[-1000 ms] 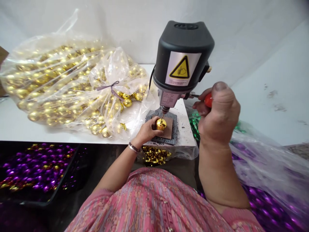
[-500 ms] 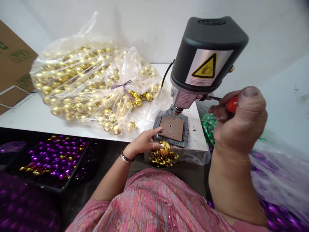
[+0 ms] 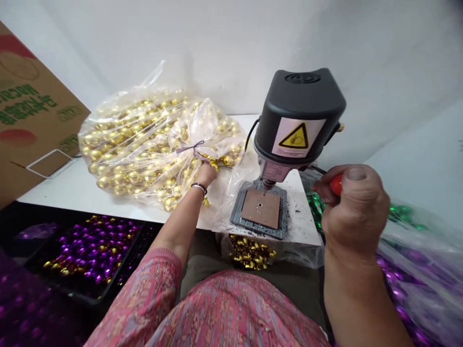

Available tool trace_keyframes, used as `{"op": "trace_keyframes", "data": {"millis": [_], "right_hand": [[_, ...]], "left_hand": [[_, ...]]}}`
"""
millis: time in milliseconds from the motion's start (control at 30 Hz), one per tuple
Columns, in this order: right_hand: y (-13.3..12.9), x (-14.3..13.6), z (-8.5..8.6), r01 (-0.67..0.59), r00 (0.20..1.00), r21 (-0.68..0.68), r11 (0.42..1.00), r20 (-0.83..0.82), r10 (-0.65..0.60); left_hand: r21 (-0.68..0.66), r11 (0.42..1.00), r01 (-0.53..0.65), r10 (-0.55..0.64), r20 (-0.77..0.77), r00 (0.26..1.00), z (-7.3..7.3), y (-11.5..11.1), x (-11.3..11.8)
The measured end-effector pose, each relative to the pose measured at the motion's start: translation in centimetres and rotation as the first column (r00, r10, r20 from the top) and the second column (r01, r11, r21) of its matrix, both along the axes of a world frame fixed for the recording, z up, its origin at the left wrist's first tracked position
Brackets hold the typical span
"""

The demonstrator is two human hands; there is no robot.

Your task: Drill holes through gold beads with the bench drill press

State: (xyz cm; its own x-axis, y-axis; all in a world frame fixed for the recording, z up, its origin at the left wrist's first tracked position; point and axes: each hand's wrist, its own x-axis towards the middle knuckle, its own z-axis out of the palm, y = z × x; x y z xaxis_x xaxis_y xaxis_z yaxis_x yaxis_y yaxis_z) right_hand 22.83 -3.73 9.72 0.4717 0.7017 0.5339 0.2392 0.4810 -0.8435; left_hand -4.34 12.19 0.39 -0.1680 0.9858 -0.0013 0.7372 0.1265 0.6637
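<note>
My right hand [image 3: 356, 202] is wrapped around the red-knobbed lever [image 3: 336, 184] of a small black drill press [image 3: 302, 99]. Beneath the bit lies a square brown plate [image 3: 265, 216] with a hole in it, on the grey base [image 3: 237, 219]; dark shavings are scattered about. My left hand [image 3: 207, 172] reaches to the mouth of a clear plastic bag [image 3: 137, 140] full of shiny gold balls, just below its purple tie [image 3: 190, 147]. Gold balls [image 3: 220, 160] show beside that hand. Its fingers are hidden, so whether it grips a ball cannot be seen.
Below the table's front edge, more gold pieces [image 3: 251, 253] lie in a clear bag at my lap. A dark crate [image 3: 114, 274] of purple and gold balls stands at lower left. A cardboard box [image 3: 36, 111] is on the left. Green and purple items [image 3: 401, 214] in plastic lie right.
My left hand has left a gold ball near the plate's front edge and moved up-left to the bag's mouth. That ball is out of its fingers' visible part. The right hand stays on the lever.
</note>
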Motion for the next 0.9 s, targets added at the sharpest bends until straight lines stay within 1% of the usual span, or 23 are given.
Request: {"op": "trace_keyframes", "data": {"millis": [67, 133, 200, 267, 300, 333, 367, 400, 433, 467, 500, 533, 567, 600, 667, 733, 833, 900], "right_hand": [[-0.1, 0.0, -0.1, 0.006, 1.000, -0.004, 1.000, 0.010, -0.006], [-0.1, 0.0, -0.2, 0.008, 1.000, -0.009, 1.000, 0.017, -0.008], [-0.2, -0.1, -0.2, 0.008, 1.000, -0.006, 1.000, 0.014, -0.008], [-0.2, -0.2, -0.2, 0.013, 1.000, 0.004, 1.000, 0.001, -0.013], [-0.2, -0.3, -0.2, 0.014, 1.000, 0.008, 1.000, -0.006, -0.014], [-0.2, -0.3, -0.2, 0.014, 1.000, 0.013, 1.000, -0.010, -0.014], [-0.2, -0.4, -0.3, 0.012, 1.000, 0.017, 1.000, -0.013, -0.012], [-0.2, -0.4, -0.3, 0.009, 1.000, 0.023, 1.000, -0.016, -0.008], [-0.2, -0.5, -0.4, 0.003, 1.000, 0.025, 1.000, -0.018, -0.002], [-0.2, -0.5, -0.5, 0.000, 1.000, 0.028, 1.000, -0.020, 0.001], [-0.2, -0.6, -0.5, 0.000, 1.000, 0.031, 1.000, -0.025, 0.001], [-0.2, -0.6, -0.6, 0.003, 0.999, 0.036, 0.999, -0.035, -0.002], [-0.2, -0.7, -0.7, 0.007, 0.999, 0.037, 0.999, -0.045, -0.005], [-0.2, -0.7, -0.7, 0.011, 0.999, 0.038, 0.999, -0.053, -0.009], [-0.2, -0.8, -0.7, 0.010, 0.998, 0.037, 0.999, -0.067, -0.008], [-0.2, -0.8, -0.8, -0.004, 0.997, 0.033, 0.999, -0.076, 0.007], [-0.3, -0.7, -0.9, -0.024, 0.997, 0.033, 0.999, -0.072, 0.027], [-0.4, -0.6, -1.1, -0.031, 0.999, 0.027, 0.999, -0.040, 0.032]], "left_hand": [[-0.069, 0.997, -0.026, 0.024, -0.032, 0.999, -0.5, 0.4, -0.1], [-0.104, 0.994, -0.036, 0.030, -0.063, 0.998, -0.8, 0.3, 0.1], [-0.099, 0.995, -0.014, 0.006, -0.083, 0.997, -0.8, -0.1, 0.4], [-0.071, 0.997, 0.026, -0.031, -0.074, 0.997, -0.4, -1.0, 0.6], [-0.055, 0.997, 0.047, -0.048, -0.031, 0.998, 0.0, -1.7, 0.7], [-0.041, 0.997, 0.067, -0.065, 0.050, 0.997, 0.3, -2.4, 0.7], [-0.032, 0.996, 0.085, -0.078, 0.180, 0.981, 0.7, -3.2, 0.7], [-0.039, 0.994, 0.106, -0.086, 0.350, 0.933, 1.1, -4.2, 0.6], [-0.056, 0.990, 0.130, -0.081, 0.525, 0.847, 1.3, -5.1, 0.6], [-0.081, 0.985, 0.156, -0.062, 0.670, 0.740, 1.5, -6.1, 0.5], [-0.110, 0.978, 0.177, -0.028, 0.773, 0.634, 1.6, -7.1, 0.6], [-0.136, 0.972, 0.192, 0.010, 0.840, 0.543, 1.6, -8.0, 0.6], [-0.155, 0.968, 0.199, 0.043, 0.879, 0.476, 1.5, -8.8, 0.8], [-0.165, 0.966, 0.198, 0.066, 0.901, 0.430, 1.4, -9.6, 1.0], [-0.155, 0.968, 0.199, 0.070, 0.923, 0.378, 1.1, -10.8, 1.6], [-0.134, 0.967, 0.218, 0.049, 0.933, 0.355, 0.9, -11.8, 2.3], [-0.110, 0.953, 0.282, 0.016, 0.949, 0.314, 0.5, -12.8, 3.3], [-0.099, 0.936, 0.338, 0.001, 0.961, 0.277, 0.4, -13.2, 3.8]]}}
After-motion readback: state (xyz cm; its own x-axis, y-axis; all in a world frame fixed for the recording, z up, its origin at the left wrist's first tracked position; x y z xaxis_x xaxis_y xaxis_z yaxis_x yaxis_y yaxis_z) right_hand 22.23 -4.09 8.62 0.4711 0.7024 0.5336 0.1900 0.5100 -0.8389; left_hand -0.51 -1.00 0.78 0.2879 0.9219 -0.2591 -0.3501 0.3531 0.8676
